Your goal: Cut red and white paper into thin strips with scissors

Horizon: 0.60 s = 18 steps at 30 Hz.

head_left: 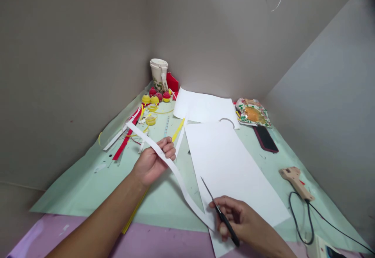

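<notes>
My left hand [155, 160] is closed around a long narrow white paper strip [181, 181], pinching it near its middle. One end of the strip sticks out to the upper left; the other sags down to my right hand [234, 219]. That hand grips a pair of black-handled scissors [224, 221], seen nearly edge-on with the slim blades pointing up and left. Whether its fingers also touch the strip's lower end, I cannot tell. Beneath the scissors lies a large white paper sheet [234, 164]. A yellow strip [178, 129] passes under my left hand.
A second white sheet [208, 105] lies behind. At left are red strips [121, 148], yellow tape rolls [150, 120] and red-and-yellow balls [154, 99] near a lidded cup [159, 74]. At right are a phone [265, 138], a patterned packet [253, 112] and a corded glue gun [297, 181].
</notes>
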Motion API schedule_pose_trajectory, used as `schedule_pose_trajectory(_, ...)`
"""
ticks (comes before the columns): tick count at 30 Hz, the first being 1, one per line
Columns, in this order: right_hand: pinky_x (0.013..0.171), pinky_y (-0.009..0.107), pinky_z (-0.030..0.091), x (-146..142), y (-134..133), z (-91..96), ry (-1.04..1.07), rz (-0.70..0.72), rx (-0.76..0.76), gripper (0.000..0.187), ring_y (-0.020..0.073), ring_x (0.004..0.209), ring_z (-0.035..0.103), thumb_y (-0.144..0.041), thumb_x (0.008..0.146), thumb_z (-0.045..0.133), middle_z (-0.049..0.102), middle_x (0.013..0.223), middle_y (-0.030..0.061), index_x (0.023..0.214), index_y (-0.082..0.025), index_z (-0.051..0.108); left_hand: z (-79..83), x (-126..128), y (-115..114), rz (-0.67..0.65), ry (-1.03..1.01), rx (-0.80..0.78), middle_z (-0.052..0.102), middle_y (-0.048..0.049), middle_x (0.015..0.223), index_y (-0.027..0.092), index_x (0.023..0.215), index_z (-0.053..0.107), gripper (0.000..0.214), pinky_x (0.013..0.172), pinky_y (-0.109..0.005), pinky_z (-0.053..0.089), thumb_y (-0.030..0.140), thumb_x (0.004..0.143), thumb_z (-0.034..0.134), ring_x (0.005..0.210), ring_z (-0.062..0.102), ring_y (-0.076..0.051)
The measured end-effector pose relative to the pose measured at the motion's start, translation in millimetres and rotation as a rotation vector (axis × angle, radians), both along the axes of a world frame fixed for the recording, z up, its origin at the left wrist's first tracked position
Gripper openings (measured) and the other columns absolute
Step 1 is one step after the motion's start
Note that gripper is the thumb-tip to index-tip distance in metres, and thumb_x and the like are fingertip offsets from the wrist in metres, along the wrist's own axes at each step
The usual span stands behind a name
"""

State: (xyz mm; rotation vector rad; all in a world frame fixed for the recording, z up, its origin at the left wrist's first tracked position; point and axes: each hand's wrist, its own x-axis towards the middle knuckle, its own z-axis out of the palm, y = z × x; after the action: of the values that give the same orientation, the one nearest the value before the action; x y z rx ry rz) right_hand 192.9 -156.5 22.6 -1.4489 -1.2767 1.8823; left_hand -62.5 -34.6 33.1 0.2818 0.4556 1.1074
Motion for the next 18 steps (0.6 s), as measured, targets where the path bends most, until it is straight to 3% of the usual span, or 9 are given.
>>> schedule_pose_trajectory(12, 0.075, 0.031, 0.046, -6.1, 3.8, -7.5, -0.017, -0.15, 0.139, 0.042, 0.0164, 0.076, 0.059, -0.028, 0.079, 0.066, 0.063, 0.082, 0.0037, 0.119, -0.016, 0.059, 6.4, 7.2, -8.1, -0.064, 0.05, -0.015, 0.04, 0.0023, 0.058, 0.012, 0.077, 0.059, 0.014, 0.045, -0.019, 0.04, 0.009, 0.086, 0.049, 0.047, 0.042, -0.008)
schedule_pose_trajectory(18, 0.075, 0.028, 0.048, -12.4, 2.6, -19.9, -0.19, -0.172, 0.313, 0.047, 0.0181, 0.085, 0.061, -0.022, 0.075, 0.066, 0.067, 0.096, 0.0054, 0.121, -0.019, 0.057, -8.1, 14.1, -7.3, -0.093, 0.192, -0.067, 0.055, -0.0045, 0.064, 0.009, 0.077, 0.064, 0.012, 0.054, -0.021, 0.05, 0.009, 0.084, 0.053, 0.055, 0.056, -0.01)
